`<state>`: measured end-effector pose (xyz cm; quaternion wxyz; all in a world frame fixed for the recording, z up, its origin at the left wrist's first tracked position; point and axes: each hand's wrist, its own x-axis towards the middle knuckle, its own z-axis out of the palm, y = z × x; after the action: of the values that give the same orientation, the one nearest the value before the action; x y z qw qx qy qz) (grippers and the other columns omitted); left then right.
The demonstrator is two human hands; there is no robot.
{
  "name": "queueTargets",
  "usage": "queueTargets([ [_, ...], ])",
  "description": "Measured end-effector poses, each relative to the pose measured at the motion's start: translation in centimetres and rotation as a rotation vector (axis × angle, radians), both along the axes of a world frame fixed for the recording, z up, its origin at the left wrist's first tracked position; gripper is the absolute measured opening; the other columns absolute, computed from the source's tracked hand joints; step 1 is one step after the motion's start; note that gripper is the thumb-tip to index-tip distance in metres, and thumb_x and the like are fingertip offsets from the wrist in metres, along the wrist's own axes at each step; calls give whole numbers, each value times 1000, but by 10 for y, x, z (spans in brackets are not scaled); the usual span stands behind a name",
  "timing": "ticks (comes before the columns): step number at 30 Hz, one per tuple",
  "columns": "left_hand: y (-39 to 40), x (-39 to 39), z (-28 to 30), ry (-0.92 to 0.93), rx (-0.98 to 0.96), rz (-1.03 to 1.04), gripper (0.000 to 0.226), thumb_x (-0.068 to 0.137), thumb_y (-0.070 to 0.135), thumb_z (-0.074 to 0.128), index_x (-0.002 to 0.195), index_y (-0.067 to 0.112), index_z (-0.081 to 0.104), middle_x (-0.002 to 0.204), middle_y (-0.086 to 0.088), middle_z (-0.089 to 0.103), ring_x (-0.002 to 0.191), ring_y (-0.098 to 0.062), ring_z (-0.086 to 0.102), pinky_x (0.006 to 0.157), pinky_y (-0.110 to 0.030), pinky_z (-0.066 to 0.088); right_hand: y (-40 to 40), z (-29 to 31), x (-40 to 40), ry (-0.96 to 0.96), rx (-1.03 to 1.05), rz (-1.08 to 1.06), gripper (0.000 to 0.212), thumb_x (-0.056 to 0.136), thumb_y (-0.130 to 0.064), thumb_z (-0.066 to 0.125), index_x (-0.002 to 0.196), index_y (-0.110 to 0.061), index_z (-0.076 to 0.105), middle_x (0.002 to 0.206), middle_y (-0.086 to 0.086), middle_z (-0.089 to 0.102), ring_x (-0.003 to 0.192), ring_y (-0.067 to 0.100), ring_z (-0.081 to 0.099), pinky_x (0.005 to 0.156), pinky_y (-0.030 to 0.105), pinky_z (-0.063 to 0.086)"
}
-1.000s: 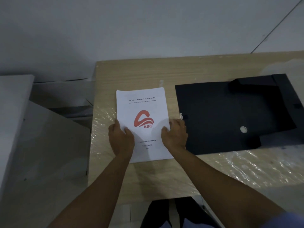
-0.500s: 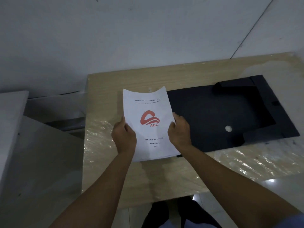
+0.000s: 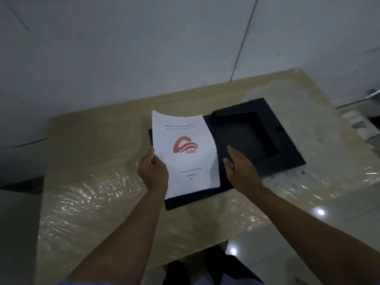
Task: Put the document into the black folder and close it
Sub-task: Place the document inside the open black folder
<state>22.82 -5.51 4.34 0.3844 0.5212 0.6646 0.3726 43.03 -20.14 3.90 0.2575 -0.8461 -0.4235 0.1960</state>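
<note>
I saw one white document (image 3: 185, 153) with a red swoosh logo and the letters "ABC" printed in red at its middle; the black title lines near the top and the lines near the bottom were too blurred for me to read. My left hand (image 3: 153, 174) gripped the document by its left edge, thumb on the front, holding it tilted above the left half of one black folder (image 3: 246, 138). The folder lay open and flat on one pale wooden table (image 3: 98, 153), whose top was covered with shiny, crinkled clear plastic. My right hand (image 3: 241, 171) was released, fingers straight and spread, holding nothing, just to the right of the document's edge and over the folder. I counted two hands, one document, one folder and one table. A grey wall (image 3: 144, 48) stood behind.
</note>
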Motion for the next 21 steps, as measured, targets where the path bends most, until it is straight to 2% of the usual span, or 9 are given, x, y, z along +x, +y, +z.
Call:
queueTargets([
  [2,-10,19,-2,9,-21,-5,33,100,3,49,131,2,63,117,-7,69,102,-10,57,70,8,34,-30,-10,34,-163,-8,53,55,104,-31,52,150,-2,47,151,19,55,141,35,52,117,49,45],
  [3,-14,27,-3,19,-31,-5,33,101,4,49,131,4,62,117,-8,69,101,-11,58,76,3,38,-44,-17,50,-228,-34,87,60,102,-37,49,149,0,48,149,21,57,139,38,53,116,52,45],
  [6,-24,43,-10,60,-40,-16,34,101,5,50,132,5,61,123,-14,68,105,-17,61,93,-19,44,-77,-32,93,-348,-146,180,80,98,-57,41,150,3,44,154,24,50,148,39,43,121,57,36],
  [9,-32,54,-19,118,-51,-27,35,102,7,48,135,5,59,124,-17,66,112,-30,63,94,-23,43,-99,-41,124,-393,-248,217,104,93,-79,29,155,4,35,164,22,36,155,36,30,124,59,28],
  [11,-36,59,-24,151,-82,-25,36,103,13,46,137,10,58,129,-15,64,117,-31,61,92,-23,41,-107,-45,139,-399,-314,257,116,86,-89,20,159,2,25,169,19,24,159,33,18,127,59,22],
  [13,-37,64,-29,189,-120,-41,38,104,21,44,139,17,57,132,-11,62,118,-30,61,90,-26,43,-110,-49,151,-410,-338,283,122,83,-93,19,161,0,18,172,19,16,160,33,12,128,59,19],
  [17,-38,71,-37,252,-134,-52,40,102,31,42,139,27,56,130,-6,64,112,-30,63,95,-39,53,-110,-55,163,-401,-290,265,116,84,-84,39,161,-1,17,171,23,14,159,37,13,128,56,17],
  [19,-37,78,-38,263,-119,-20,39,102,31,43,137,28,58,126,-5,67,107,-29,65,90,-36,54,-110,-59,165,-396,-262,275,111,85,-82,39,162,-4,18,171,24,16,159,38,15,128,56,19],
  [21,-35,84,-40,253,-71,14,37,102,22,46,136,21,60,122,-8,69,105,-29,65,85,-27,47,-112,-64,168,-403,-224,282,108,87,-80,40,161,-5,22,170,24,20,158,38,19,127,56,23],
])
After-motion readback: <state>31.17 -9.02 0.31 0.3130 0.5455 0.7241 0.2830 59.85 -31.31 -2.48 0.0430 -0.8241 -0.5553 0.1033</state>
